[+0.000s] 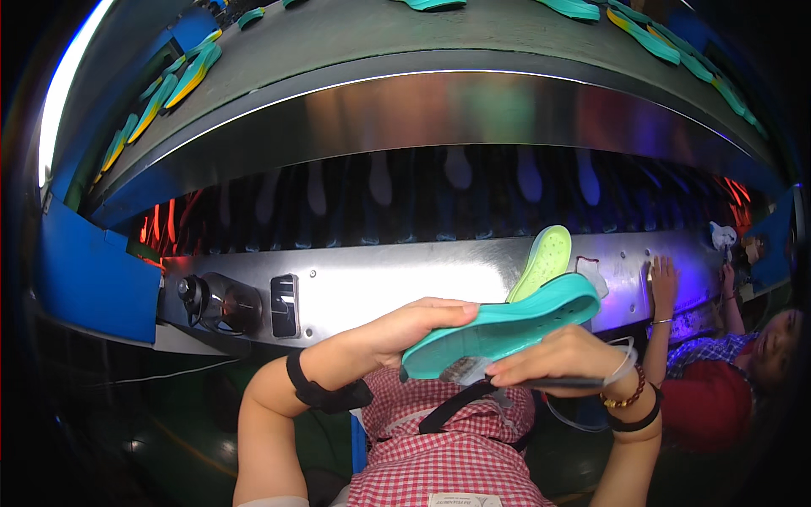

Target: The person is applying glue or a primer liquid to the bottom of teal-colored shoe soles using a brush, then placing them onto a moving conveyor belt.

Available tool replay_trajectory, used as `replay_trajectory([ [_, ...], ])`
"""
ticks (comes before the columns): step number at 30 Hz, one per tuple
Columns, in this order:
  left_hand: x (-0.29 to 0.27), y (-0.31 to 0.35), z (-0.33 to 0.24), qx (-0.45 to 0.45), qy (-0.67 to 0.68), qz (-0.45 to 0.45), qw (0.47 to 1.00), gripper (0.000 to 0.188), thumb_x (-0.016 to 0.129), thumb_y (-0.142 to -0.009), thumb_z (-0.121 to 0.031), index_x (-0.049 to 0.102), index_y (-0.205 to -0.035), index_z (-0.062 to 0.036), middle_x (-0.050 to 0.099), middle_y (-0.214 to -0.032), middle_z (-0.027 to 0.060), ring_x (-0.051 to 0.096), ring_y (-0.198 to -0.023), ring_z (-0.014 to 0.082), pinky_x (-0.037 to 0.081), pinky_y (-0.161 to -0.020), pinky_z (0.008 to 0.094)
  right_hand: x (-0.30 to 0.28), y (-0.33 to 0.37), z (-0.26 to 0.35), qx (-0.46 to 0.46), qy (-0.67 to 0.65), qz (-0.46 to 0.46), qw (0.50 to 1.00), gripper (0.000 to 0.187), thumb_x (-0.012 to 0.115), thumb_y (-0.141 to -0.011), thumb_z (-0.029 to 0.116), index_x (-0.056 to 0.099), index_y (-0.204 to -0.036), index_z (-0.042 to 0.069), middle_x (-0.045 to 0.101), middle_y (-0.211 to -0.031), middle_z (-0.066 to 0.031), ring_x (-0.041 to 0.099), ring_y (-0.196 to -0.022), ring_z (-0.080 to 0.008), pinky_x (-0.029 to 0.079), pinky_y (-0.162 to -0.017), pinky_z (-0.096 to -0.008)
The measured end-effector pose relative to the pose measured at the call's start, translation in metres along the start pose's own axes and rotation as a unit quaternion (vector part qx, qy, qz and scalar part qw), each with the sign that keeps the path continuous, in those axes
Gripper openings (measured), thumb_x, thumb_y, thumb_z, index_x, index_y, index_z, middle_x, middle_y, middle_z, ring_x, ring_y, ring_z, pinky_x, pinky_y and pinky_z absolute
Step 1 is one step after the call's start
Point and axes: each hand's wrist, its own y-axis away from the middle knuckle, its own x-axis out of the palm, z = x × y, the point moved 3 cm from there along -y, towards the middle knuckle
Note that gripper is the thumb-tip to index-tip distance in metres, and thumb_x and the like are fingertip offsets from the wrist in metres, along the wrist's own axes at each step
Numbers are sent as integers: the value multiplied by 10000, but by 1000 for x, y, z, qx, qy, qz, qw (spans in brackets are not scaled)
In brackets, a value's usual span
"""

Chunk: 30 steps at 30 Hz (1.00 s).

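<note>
A teal shoe sole (524, 317) is held tilted in front of me, its heel end raised to the right. My left hand (422, 325) grips its left end, thumb along the upper edge. In my right hand (562, 359) is a flat brush (463, 370), its bristles against the sole's face near the lower left end. The fingers cover most of the brush's handle. Behind the teal sole, a yellow-green sole (549, 258) with small holes rests on the metal ledge (405, 275).
A dark bottle (226, 302) and a phone (285, 306) are on the ledge's left. A whitish cloth (589, 275) lies right of the soles. Beyond runs a belt (338, 38) carrying teal and yellow soles (194, 74). A co-worker's arm (663, 291) reaches onto the ledge at right.
</note>
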Motion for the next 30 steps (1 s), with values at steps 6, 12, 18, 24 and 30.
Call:
replay_trajectory([
  [6,-3,10,-9,2,-42,-31,999,472,502,-949,-292,477,-1294,30,563,-1218,147,579,-1050,159,483,-882,264,-12,-1,1,-1,18,7,1000,321,555,-779,68,646,-1080,136,633,-1160,-38,636,-982,-222,518,-801,-313],
  [12,-12,14,-6,-8,-62,-56,996,491,506,-946,-297,462,-1303,37,552,-1231,159,572,-1068,167,475,-903,280,-14,7,-1,53,71,114,990,346,582,-761,31,637,-1094,110,645,-1129,-62,639,-967,-255,528,-779,-336],
  [18,-27,19,-6,53,-74,-77,993,505,505,-942,-298,444,-1313,39,549,-1233,160,582,-1061,189,490,-894,298,-18,17,-17,49,13,-47,998,275,631,-807,69,640,-1080,38,654,-1090,-110,645,-951,-275,524,-826,-352],
  [24,-19,-3,3,98,113,-8,989,564,454,-940,-316,349,-1361,44,493,-1295,196,562,-1111,251,462,-952,340,0,4,-6,55,-220,-170,959,275,648,-808,8,653,-1082,22,676,-1042,-130,656,-883,-162,513,-799,-254],
  [30,-23,-26,12,133,193,-20,972,538,438,-941,-338,372,-1336,21,520,-1229,210,566,-1076,328,503,-887,461,37,-8,-41,114,-240,-355,896,188,644,-818,26,671,-997,-25,682,-998,-143,637,-806,-122,505,-721,-233],
])
